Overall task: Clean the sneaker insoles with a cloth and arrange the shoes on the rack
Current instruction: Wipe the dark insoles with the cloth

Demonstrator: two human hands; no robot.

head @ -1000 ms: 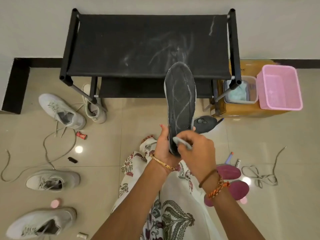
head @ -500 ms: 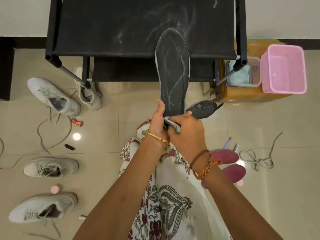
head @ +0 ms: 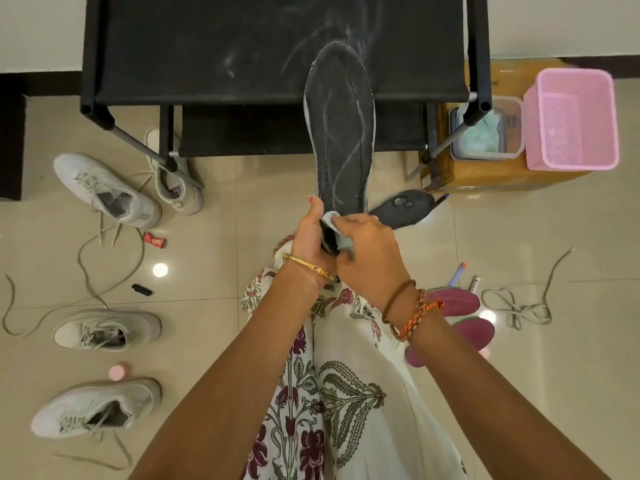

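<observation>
Beside rack (head: pixel 242 57): sneakers (head: pixel 104 188); laces (head: pixel 519 306); pink basket (head: pixel 571 123)

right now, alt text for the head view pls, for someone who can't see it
A person's left hand grips the heel end of a dark insole held upright while the right hand presses a pale cloth against it. Ahead stands a black shoe rack; four pale sneakers lie on the tiled floor to the left, and a pink basket sits to the right.
</observation>
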